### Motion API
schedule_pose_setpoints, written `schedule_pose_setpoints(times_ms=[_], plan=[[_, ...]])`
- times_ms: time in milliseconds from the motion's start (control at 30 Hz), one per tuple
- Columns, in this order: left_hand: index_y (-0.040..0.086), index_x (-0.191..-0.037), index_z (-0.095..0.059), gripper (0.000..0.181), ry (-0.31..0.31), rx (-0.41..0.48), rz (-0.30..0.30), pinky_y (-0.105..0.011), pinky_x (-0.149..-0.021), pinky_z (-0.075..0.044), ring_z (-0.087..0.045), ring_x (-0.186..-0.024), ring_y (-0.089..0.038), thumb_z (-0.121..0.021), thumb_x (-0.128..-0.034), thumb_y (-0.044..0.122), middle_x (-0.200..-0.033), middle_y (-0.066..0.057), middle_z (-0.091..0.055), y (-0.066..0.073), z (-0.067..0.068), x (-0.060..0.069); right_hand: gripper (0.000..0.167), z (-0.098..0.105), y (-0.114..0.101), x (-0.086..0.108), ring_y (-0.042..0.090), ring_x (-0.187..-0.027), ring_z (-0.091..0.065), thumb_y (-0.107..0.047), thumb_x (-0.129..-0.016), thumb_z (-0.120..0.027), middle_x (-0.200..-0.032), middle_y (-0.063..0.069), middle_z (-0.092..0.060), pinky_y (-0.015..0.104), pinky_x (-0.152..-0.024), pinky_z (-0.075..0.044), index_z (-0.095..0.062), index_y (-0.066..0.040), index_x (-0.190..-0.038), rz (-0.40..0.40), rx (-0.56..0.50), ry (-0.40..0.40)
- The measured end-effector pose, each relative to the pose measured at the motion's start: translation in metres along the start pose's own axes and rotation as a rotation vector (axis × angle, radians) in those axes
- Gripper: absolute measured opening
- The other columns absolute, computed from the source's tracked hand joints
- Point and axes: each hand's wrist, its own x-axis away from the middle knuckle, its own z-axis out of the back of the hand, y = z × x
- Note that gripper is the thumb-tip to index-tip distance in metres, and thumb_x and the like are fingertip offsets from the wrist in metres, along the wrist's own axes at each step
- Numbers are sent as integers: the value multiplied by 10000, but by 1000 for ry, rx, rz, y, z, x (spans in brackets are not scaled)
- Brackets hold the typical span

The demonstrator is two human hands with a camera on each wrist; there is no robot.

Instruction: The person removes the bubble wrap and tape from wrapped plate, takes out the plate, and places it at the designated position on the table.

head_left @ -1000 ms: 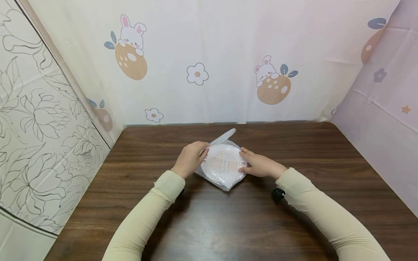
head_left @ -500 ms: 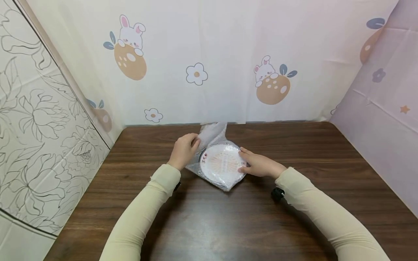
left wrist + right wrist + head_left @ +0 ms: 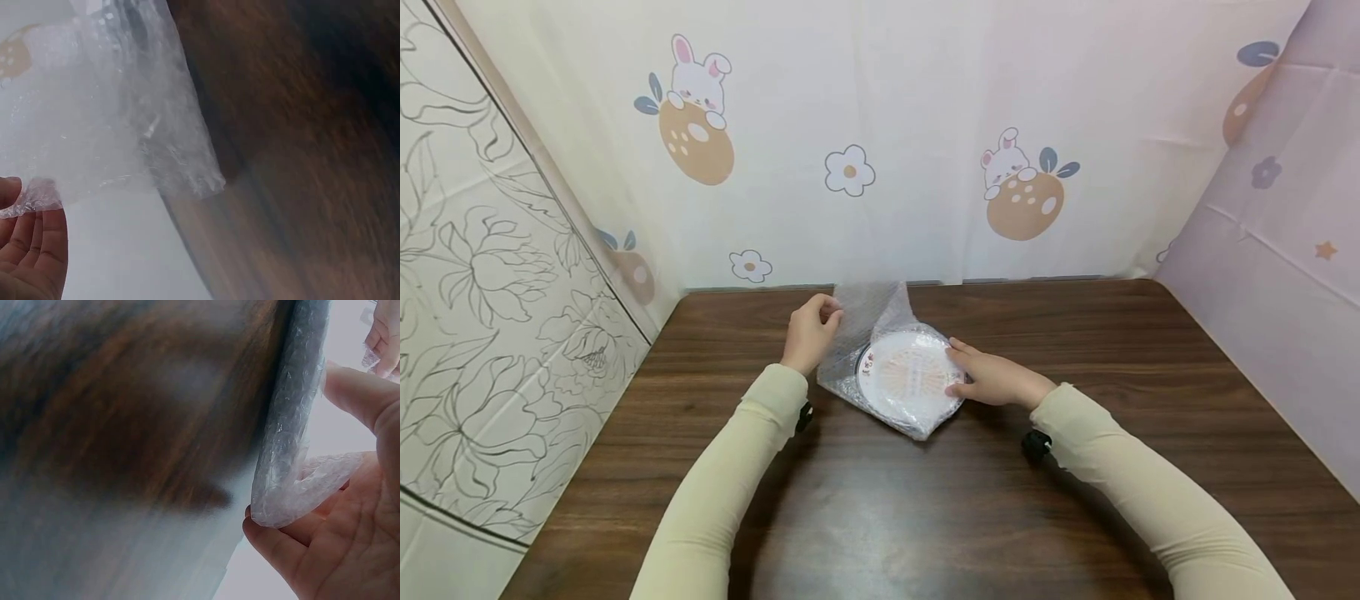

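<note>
A round white plate (image 3: 910, 383) with red characters near its rim lies on the brown wooden table, partly covered in clear bubble wrap (image 3: 859, 321). At the left, my left hand (image 3: 811, 333) pinches the raised edge of the wrap between thumb and fingers; the left wrist view shows the sheet (image 3: 81, 125) stretched out from the fingertips. My right hand (image 3: 1000, 379) grips the plate's right side through the wrap. In the right wrist view its thumb (image 3: 353, 394) lies along one face and its fingers (image 3: 275, 547) curl round the wrapped edge.
Behind the table's back edge hangs a pale curtain (image 3: 917, 208) with bunny and flower prints. A panel with drawn flowers (image 3: 497, 275) stands at the left, and a lilac sheet (image 3: 1285, 275) at the right.
My left hand has drawn the wrap's flap leftward and back, unfolding it off the plate's left part, so the red characters show. The right hand has stayed on the plate's edge.
</note>
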Motion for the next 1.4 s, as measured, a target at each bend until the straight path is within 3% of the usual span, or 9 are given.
schedule_pose_setpoints(times_ms=[367,533,700,900,1000,1100,1233,1400], plan=[[41,-1208,-600,250,-1,8,83,-409,-818,-539,-649,-990,-282,-585,-986,156,-1141,-157,-681,-9,1,-8,770,0,-1,0,421,-1474,-218,-339,-982,-588,-1618,266,-97,562,-1176,-252,-230,85,-1515,7,-4,2],[36,-1289,-545,335,27,28,81,-400,-843,-545,-650,-1017,-277,-603,-970,120,-1135,-155,-677,-9,1,-10,767,0,-2,1,421,-1475,-214,-331,-984,-587,-1618,267,-94,563,-1177,-249,-226,86,-1516,6,-6,0],[39,-1389,-465,457,62,17,26,-387,-905,-532,-608,-1090,-275,-606,-960,112,-1251,-152,-591,-7,0,-10,769,0,0,1,425,-1475,-210,-332,-983,-587,-1619,264,-92,567,-1177,-246,-222,83,-1518,1,-4,-1],[13,-1424,-420,513,85,-139,-117,-448,-1069,-450,-481,-1298,-341,-597,-967,163,-1425,-189,-423,-3,-5,-7,769,0,1,1,421,-1474,-218,-327,-981,-592,-1620,261,-95,563,-1175,-255,-224,82,-1518,2,-6,3],[3,-1436,-409,528,34,-211,-187,-470,-1131,-388,-407,-1378,-368,-581,-979,205,-1491,-204,-373,0,-8,-5,768,0,1,1,420,-1474,-220,-325,-982,-590,-1620,262,-93,562,-1174,-257,-221,82,-1518,3,-8,3],[-7,-1476,-353,600,-80,-254,-201,-489,-1185,-302,-294,-1458,-369,-543,-999,302,-1559,-206,-302,2,-11,-2,768,-1,1,0,418,-1474,-220,-324,-983,-590,-1619,264,-92,561,-1175,-256,-221,85,-1517,7,-8,4],[13,-1534,-256,715,-229,-286,-140,-492,-1229,-172,-117,-1522,-352,-486,-1006,437,-1627,-180,-179,5,-15,1,770,-1,2,0,418,-1476,-213,-325,-983,-589,-1619,267,-91,561,-1176,-254,-218,88,-1517,11,-10,4],[26,-1561,-179,808,-340,-332,-62,-486,-1240,-110,-26,-1532,-343,-450,-993,532,-1648,-167,-95,6,-17,2,775,-1,2,-1,413,-1480,-206,-330,-986,-585,-1622,261,-83,557,-1178,-253,-208,83,-1521,9,-11,-1]])
